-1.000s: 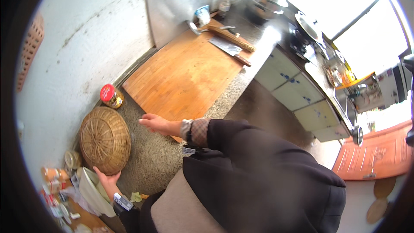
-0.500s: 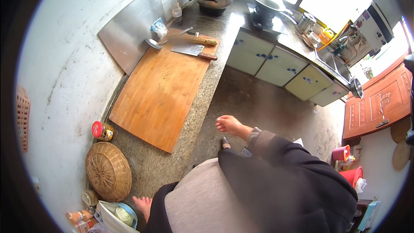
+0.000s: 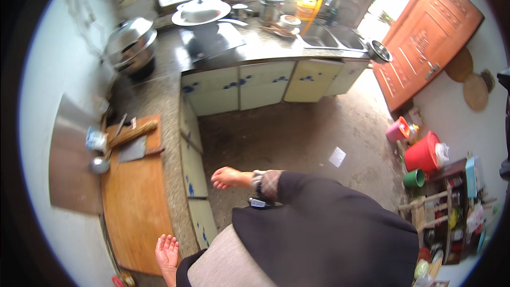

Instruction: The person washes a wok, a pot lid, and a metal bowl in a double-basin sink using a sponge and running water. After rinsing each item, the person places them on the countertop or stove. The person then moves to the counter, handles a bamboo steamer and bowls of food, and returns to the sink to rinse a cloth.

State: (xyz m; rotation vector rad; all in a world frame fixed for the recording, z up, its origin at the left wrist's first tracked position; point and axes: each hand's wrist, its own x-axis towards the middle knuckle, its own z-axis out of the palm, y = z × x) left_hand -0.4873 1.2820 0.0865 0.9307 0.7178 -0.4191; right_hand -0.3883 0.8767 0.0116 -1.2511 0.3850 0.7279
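Observation:
Palm up, my left hand (image 3: pixel 167 252) hangs by the front edge of the counter, near the wooden cutting board (image 3: pixel 133 202); its fingers are apart and hold nothing. My right hand (image 3: pixel 228 178) is in the air over the floor, its fingers loosely curled in, with no object showing in them. A cleaver (image 3: pixel 134 150) lies flat toward the board's far end, its wooden handle to the right. Beyond it are a brush-like bundle of straw (image 3: pixel 133 134) and a metal ladle (image 3: pixel 100 165). A blue and white bag (image 3: pixel 96 139) stands against a metal sheet (image 3: pixel 74 154).
A steamer pot (image 3: pixel 130 48) stands on the far left counter, beside a lidded wok (image 3: pixel 202 11) on the stove. A double sink (image 3: pixel 324 37) is to the right. Buckets, including a red one (image 3: pixel 422 151), stand near the brown door (image 3: pixel 430 42). White paper (image 3: pixel 337 157) lies on the floor.
My view has swung to the right, so the sink, door and buckets show more fully. The wicker basket has left the picture. My right hand's fingers look more curled.

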